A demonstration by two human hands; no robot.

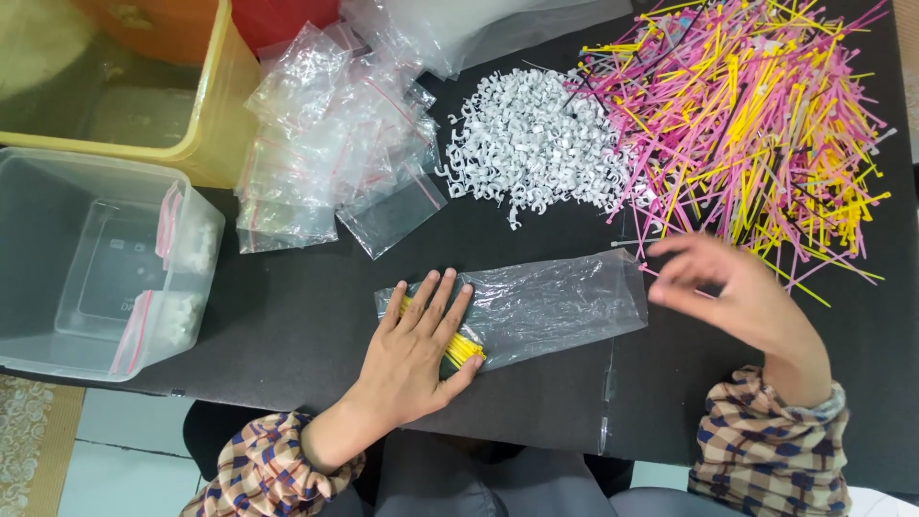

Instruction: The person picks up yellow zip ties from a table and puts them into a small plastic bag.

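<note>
My left hand point(414, 349) lies flat, fingers spread, on the closed end of a long clear plastic bag point(555, 302) on the black table. A bundle of yellow cable ties point(463, 349) sits inside the bag under my fingers. My right hand point(742, 297) hovers blurred at the bag's open right end, fingers apart and holding nothing, just below a big loose heap of pink and yellow cable ties point(747, 124).
A pile of white cable clips point(526, 139) lies mid-table. Small clear zip bags point(325, 144) are stacked to its left. A clear plastic tub point(57, 335) with filled bags stands at the left edge, and a yellow bin point(215, 134) behind it.
</note>
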